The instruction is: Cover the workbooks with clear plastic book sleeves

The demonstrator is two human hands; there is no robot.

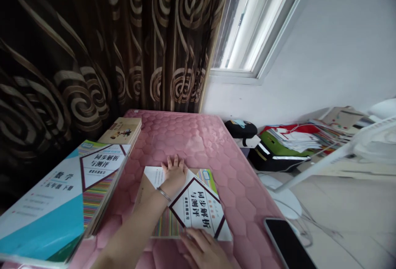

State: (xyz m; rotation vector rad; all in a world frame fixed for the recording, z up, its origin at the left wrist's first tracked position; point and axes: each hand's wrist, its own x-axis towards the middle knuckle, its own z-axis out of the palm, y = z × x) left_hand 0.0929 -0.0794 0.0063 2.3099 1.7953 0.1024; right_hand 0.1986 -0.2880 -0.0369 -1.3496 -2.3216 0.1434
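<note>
A workbook point(201, 207) with a white cover, striped pattern and dark diamond frame lies flat on the pink quilted mattress-like surface point(244, 207). My left hand point(173, 176), with a silver bangle at the wrist, rests on its far left part, fingers spread. At the near edge of the same workbook is my right hand point(204, 250), its fingers stretched out and touching the cover's border; nothing shows inside its grasp. To the left, a stack of books carries a blue-and-white workbook point(40, 207), a striped workbook point(102, 161) and a tan book point(122, 130).
Dark curtains point(154, 46) with swirls hang behind the stack. A phone point(287, 242) lies at the right edge. Beyond it stand a white fan point(328, 157), a green-and-black bag point(272, 153), a black case point(241, 128) and piled papers point(297, 139). Cables cross the floor.
</note>
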